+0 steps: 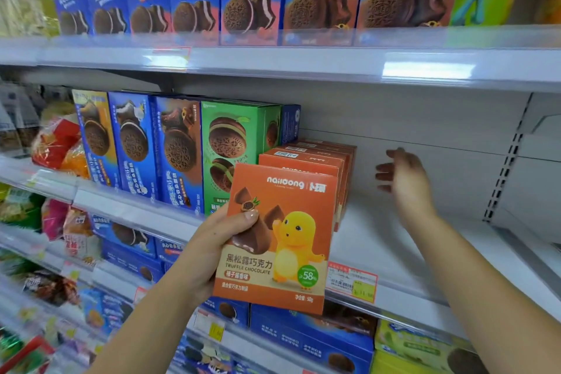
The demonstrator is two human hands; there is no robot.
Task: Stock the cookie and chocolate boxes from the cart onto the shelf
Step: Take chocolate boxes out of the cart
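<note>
My left hand [212, 249] grips an orange truffle chocolate box [291, 252] with a yellow cartoon figure, held upright in front of the middle shelf [394, 252]. Behind it, a row of the same orange boxes [303, 161] stands on that shelf, next to a green cookie box [230, 143]. My right hand [403, 182] is open, fingers spread, reaching into the bare stretch of shelf to the right of the orange row, not touching anything. The cart is out of view.
Blue cookie boxes [179, 149] stand left of the green one. The top shelf [303, 61] carries several blue cookie boxes [252, 0]. A price tag [352, 282] hangs on the middle shelf's rail. Lower shelves hold blue boxes [303, 340] and a green pack [419, 346]. Snack bags [57, 143] sit far left.
</note>
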